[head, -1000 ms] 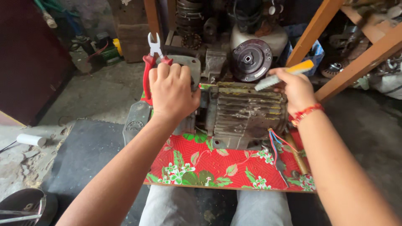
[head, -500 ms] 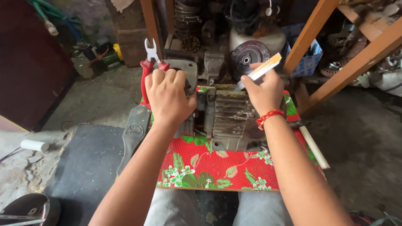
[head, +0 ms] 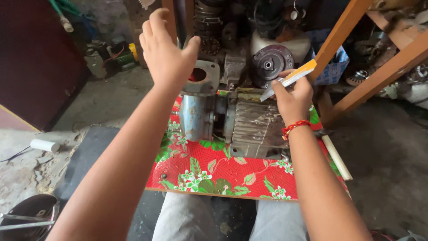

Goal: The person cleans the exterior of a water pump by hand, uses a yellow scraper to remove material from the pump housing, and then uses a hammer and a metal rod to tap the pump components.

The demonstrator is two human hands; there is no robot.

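Parts pile [head: 249, 49] crowds behind motor [head: 249, 125]; wooden frame [head: 379, 67] blocks right; left floor [head: 102, 98] open.

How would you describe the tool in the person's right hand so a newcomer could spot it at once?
Find the red flowered board bearing the grey ribbed motor. Above the motor's far end, the right hand pinches a slim tool. Its orange-and-white flat handle stands out against the dark metal parts behind.

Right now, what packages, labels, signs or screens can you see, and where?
Blue patterned box or bag: behind the motor, right of the dark disc part, under the wooden beam; blue with pale marks, partly hidden.
Small yellow container: on the floor at the back left, beyond the left hand; too small to tell more.
No signs or screens in view; the right hand holds a scraper, not a package.
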